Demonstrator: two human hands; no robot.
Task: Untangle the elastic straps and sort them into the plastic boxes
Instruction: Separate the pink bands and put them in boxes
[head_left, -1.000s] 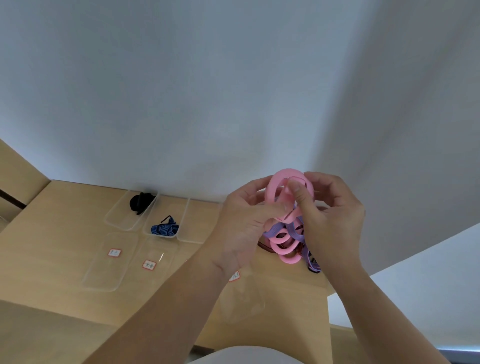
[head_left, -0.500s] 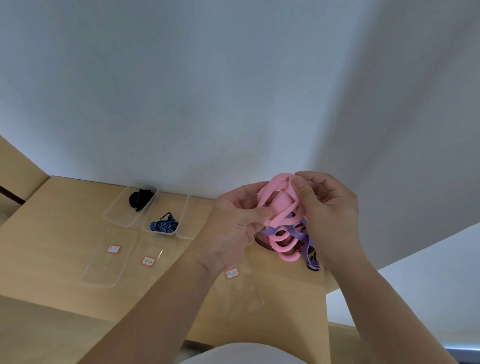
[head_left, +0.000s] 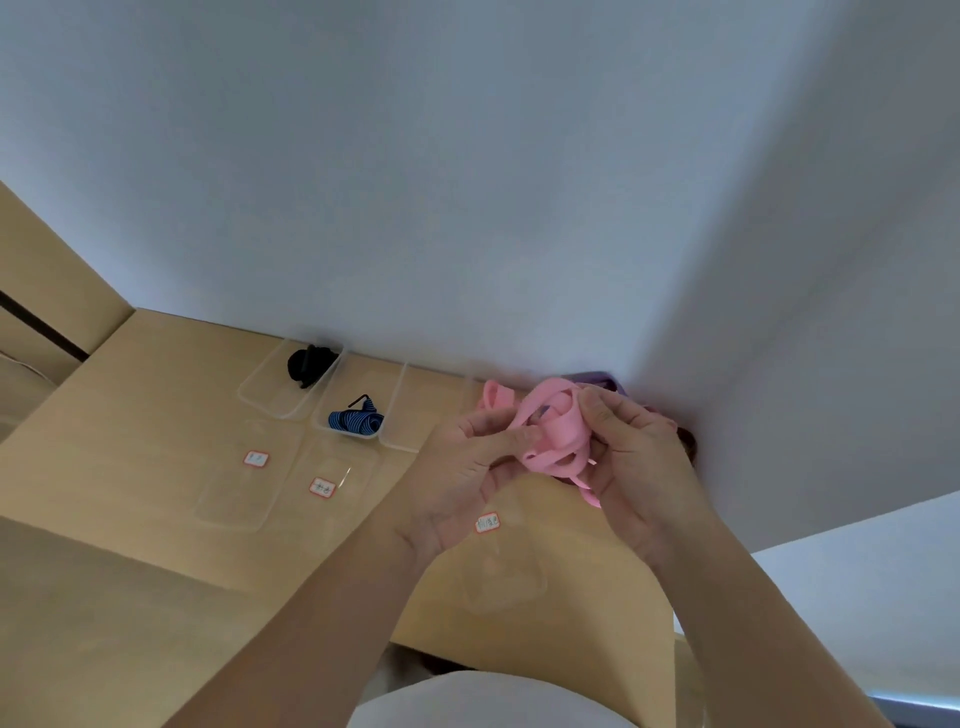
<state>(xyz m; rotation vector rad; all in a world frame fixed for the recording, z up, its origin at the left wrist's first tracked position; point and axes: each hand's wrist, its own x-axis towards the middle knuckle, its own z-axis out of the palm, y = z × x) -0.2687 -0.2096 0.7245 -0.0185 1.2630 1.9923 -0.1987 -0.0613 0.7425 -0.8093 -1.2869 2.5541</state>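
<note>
A tangle of pink elastic strap (head_left: 556, 434) hangs between both hands above the right end of the wooden table (head_left: 130, 441). My left hand (head_left: 467, 478) pinches its left side and my right hand (head_left: 639, 457) grips its right side. A purple strap (head_left: 602, 382) and a dark one (head_left: 688, 441) show behind the hands. Three clear plastic boxes stand along the wall: one (head_left: 270, 389) holds a black strap (head_left: 309, 364), the middle one (head_left: 332, 410) holds a blue striped strap (head_left: 353, 421), and the third (head_left: 410, 410) has nothing visible in it.
Clear lids with red-edged labels lie flat in front of the boxes: one (head_left: 234, 499) at left, one (head_left: 332, 478) beside it, another (head_left: 504, 577) under my hands. White walls meet in a corner behind the straps. The table's right edge ends near my right forearm.
Both hands have lowered toward the table with the pink strap, and the loops are bunched tighter. The purple strap now lies behind the hands instead of hanging under them.
</note>
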